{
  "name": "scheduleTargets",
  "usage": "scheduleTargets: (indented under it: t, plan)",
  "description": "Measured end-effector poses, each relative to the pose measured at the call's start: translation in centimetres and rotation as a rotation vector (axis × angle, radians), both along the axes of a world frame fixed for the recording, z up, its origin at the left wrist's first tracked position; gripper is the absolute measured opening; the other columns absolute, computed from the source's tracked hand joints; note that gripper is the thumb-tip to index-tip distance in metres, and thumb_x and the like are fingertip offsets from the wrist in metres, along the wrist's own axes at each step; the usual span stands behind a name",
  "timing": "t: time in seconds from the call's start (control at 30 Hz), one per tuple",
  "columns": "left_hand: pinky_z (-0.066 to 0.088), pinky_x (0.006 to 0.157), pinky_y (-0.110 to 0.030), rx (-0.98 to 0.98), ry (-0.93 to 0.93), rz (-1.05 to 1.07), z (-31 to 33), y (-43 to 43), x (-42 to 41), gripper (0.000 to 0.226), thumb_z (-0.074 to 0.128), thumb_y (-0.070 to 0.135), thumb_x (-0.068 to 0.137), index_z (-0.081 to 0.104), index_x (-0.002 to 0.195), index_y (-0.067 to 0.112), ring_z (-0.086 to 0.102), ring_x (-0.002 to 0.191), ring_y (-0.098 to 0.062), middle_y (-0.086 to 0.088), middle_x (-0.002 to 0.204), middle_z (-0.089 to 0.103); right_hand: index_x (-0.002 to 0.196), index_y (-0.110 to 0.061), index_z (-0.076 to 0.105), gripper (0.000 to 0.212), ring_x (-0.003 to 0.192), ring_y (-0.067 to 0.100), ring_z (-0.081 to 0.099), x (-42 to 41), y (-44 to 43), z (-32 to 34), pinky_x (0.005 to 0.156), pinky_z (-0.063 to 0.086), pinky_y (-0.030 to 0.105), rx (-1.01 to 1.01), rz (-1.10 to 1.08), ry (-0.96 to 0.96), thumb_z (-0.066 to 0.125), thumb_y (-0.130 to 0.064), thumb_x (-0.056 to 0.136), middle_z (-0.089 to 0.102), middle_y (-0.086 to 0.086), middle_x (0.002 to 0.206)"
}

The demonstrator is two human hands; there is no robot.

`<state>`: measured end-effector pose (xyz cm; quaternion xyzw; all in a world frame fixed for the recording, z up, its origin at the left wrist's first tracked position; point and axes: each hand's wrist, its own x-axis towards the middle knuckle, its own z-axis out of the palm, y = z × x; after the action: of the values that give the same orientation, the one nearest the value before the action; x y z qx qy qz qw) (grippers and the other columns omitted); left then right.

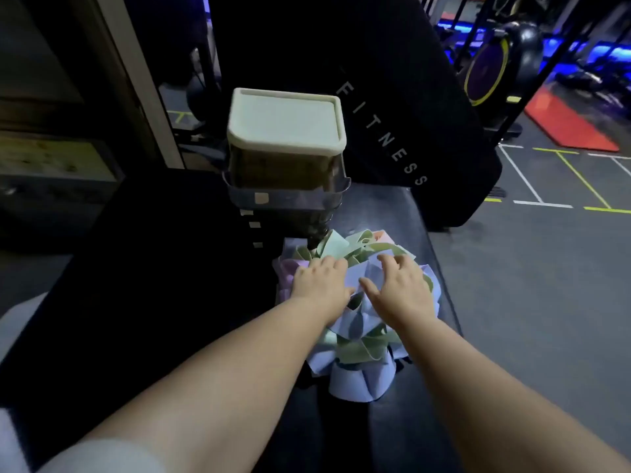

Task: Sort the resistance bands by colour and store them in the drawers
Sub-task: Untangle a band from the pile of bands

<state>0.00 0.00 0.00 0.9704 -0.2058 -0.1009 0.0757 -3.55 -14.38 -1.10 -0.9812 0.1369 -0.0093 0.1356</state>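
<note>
A tangled heap of resistance bands (355, 336) in pale blue, green, pink and lilac lies on a dark padded bench (191, 302). My left hand (321, 279) rests on the heap's upper left part, its fingers bent down into the bands. My right hand (397, 290) hovers over or touches the blue bands at the upper right, fingers spread and relaxed. Behind the heap stands a small drawer tower (286, 186) with a cream lid (285, 119) and translucent drawers with pale labels on their fronts; its lower drawers are partly hidden by the heap.
A tall black pad printed FITNESS (382, 138) leans behind the tower. To the right, grey gym floor (532, 268) with white and yellow lines, a red mat (570, 126) and a bike wheel (488, 70). A wall and shelving (51, 158) lie left.
</note>
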Motion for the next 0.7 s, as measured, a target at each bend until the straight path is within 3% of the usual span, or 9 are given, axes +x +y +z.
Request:
scheduleTargets:
  t: [0.2,0.4,0.57,0.63,0.7]
  plan:
    - [0.03,0.098,-0.04,-0.059,-0.097,0.029,-4.4,-0.2,0.2,0.049,0.038,0.057,0.096,0.043,0.125,0.018,0.039,0.123,-0.027,-0.005,0.129,0.047,0.145,-0.025,0.037,0.064,0.136,0.029,0.031,0.9,0.4,-4.2,0.104,0.035,0.04,0.065,-0.154,-0.099,0.047,-0.059,0.091,0.028,0.01,0.15]
    - [0.028,0.099,-0.038,-0.124,-0.203,0.04,-8.2,-0.6,0.7,0.047,0.037,0.057,0.096,0.048,0.122,0.019,0.039,0.121,-0.026,-0.003,0.127,0.045,0.142,-0.029,0.039,0.06,0.137,0.028,0.029,1.7,0.2,-7.7,0.106,0.029,0.043,0.053,-0.197,-0.165,0.043,-0.061,0.092,0.023,0.008,0.153]
    - [0.034,0.09,-0.039,-0.197,-0.309,0.05,-10.9,-0.8,0.6,0.036,0.05,0.051,0.092,0.056,0.11,0.02,0.047,0.111,-0.027,-0.003,0.117,0.052,0.131,-0.026,0.052,0.052,0.135,0.028,0.03,1.8,-0.3,-11.0,0.105,0.024,0.043,0.047,-0.187,-0.303,0.055,-0.055,0.088,0.037,0.008,0.145]
    - [0.043,0.077,-0.036,-0.211,-0.42,0.045,-12.1,-1.0,0.6,0.03,0.063,0.049,0.081,0.061,0.094,0.022,0.056,0.094,-0.025,-0.001,0.1,0.058,0.121,-0.023,0.059,0.053,0.127,0.031,0.038,1.8,-0.3,-12.4,0.101,0.028,0.046,0.023,-0.175,-0.393,0.05,-0.059,0.084,0.048,0.009,0.134]
    - [0.045,0.068,-0.032,-0.237,-0.506,0.05,-13.6,-0.9,0.6,0.027,0.06,0.05,0.076,0.06,0.084,0.025,0.058,0.082,-0.023,0.002,0.09,0.058,0.114,-0.023,0.063,0.054,0.119,0.032,0.043,1.6,-0.1,-13.6,0.097,0.03,0.047,0.022,-0.184,-0.479,0.042,-0.06,0.08,0.054,0.009,0.124]
